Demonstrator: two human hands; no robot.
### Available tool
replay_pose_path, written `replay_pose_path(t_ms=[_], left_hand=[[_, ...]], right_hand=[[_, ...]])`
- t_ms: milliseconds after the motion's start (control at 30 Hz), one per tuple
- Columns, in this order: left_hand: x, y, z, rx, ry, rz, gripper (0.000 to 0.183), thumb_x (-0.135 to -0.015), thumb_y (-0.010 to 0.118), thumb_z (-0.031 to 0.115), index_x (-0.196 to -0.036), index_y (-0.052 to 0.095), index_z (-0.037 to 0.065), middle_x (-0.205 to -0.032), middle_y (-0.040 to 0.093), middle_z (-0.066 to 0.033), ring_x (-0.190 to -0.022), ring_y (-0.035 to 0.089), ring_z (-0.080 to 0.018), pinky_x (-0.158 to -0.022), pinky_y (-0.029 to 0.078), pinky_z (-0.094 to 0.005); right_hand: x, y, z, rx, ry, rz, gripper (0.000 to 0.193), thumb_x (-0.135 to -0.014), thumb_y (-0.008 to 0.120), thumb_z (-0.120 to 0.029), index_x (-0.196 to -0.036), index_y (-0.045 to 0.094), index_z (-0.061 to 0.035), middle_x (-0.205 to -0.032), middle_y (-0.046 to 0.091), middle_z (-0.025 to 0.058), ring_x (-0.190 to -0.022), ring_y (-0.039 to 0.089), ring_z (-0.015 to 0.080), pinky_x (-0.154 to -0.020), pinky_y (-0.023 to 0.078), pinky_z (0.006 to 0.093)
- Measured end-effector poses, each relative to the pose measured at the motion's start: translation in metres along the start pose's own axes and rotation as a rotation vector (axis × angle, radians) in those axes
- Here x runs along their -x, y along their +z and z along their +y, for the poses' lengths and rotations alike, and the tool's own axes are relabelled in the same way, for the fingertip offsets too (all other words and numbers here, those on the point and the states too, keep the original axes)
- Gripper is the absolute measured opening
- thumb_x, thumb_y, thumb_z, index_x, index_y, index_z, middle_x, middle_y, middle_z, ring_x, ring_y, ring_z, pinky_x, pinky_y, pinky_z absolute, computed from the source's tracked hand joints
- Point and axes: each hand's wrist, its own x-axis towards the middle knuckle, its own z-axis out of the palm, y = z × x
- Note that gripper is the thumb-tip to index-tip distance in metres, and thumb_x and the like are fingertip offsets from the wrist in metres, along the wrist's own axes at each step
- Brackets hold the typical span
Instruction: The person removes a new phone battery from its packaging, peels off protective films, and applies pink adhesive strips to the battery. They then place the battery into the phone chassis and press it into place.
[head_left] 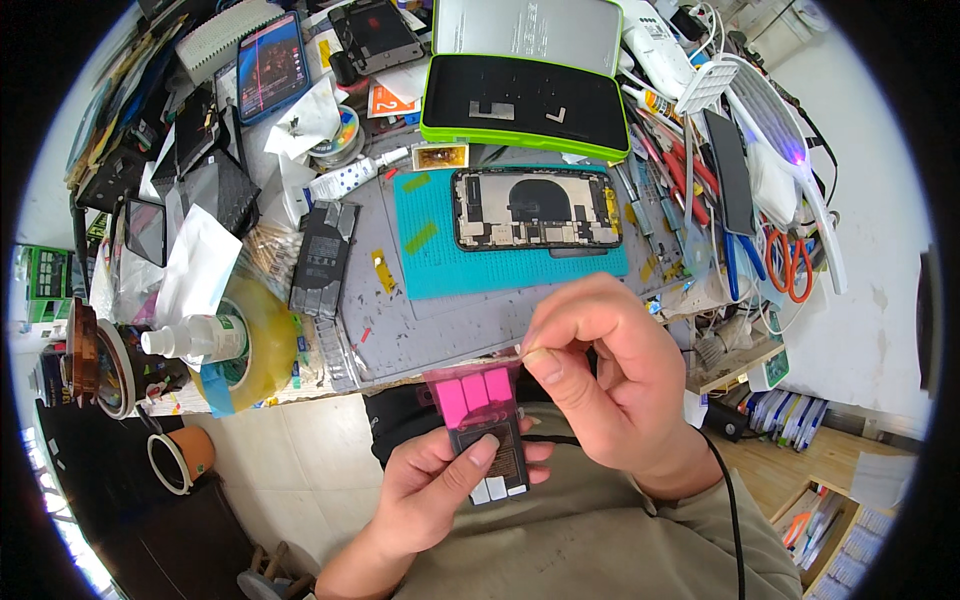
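My left hand [425, 485] grips a flat black phone battery [508, 462] over my lap, the thumb lying across its face. Pink adhesive strips [474, 396] under a clear reddish film cover the battery's far end, and white tabs show at its near end. With thumb and index finger pinched together, my right hand [625, 390] is at the film's upper right corner. Beyond both hands, an opened phone [580, 235] lies on a turquoise mat [430, 270], its inner parts exposed. Another black battery [322, 262] rests left of the mat.
A green-rimmed case [525, 140] stands open behind the mat. Tweezers, pliers and orange-handled scissors [790, 265] crowd the right side. At the left are a tape roll [262, 345], a spray bottle [200, 340] and cotton swabs [270, 248]. The bench's front edge runs just beyond my hands.
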Motion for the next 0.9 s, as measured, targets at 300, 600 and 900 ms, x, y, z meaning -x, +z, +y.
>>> replay_pose_path(t_ms=[300,600,900], left_hand=[[0.001,0.0,0.0,0.002,-0.03,-0.021,0.035,-0.108,0.042,0.006,-0.138,0.051,-0.009,-0.133,0.062,-0.0184,-0.121,0.063,-0.0375,-0.106,0.051,-0.0489],[0.002,0.002,0.002,-0.028,-0.086,-0.024,0.037,-0.108,0.043,0.007,-0.14,0.05,-0.011,-0.126,0.065,-0.0255,-0.118,0.065,-0.0365,-0.105,0.05,-0.0453],[0.003,0.006,0.006,-0.136,-0.085,0.074,0.036,-0.106,0.049,0.011,-0.128,0.054,-0.016,-0.115,0.068,-0.0322,-0.106,0.068,-0.0467,-0.096,0.055,-0.0559]], right_hand=[[-0.003,-0.003,0.009,-0.097,0.039,0.069,0.008,-0.096,0.067,-0.005,-0.101,0.062,-0.0017,-0.094,0.061,0.0026,-0.07,0.049,0.0043,-0.058,0.039,0.0194],[-0.013,-0.01,-0.001,-0.43,0.296,0.099,0.012,-0.099,0.063,-0.005,-0.109,0.06,0.0004,-0.098,0.063,0.0022,-0.082,0.055,0.0049,-0.073,0.045,0.0204],[-0.029,-0.009,-0.001,-0.545,0.374,0.087,0.013,-0.1,0.063,-0.01,-0.107,0.061,0.0005,-0.093,0.064,0.0036,-0.076,0.057,0.0062,-0.057,0.044,0.0204]])
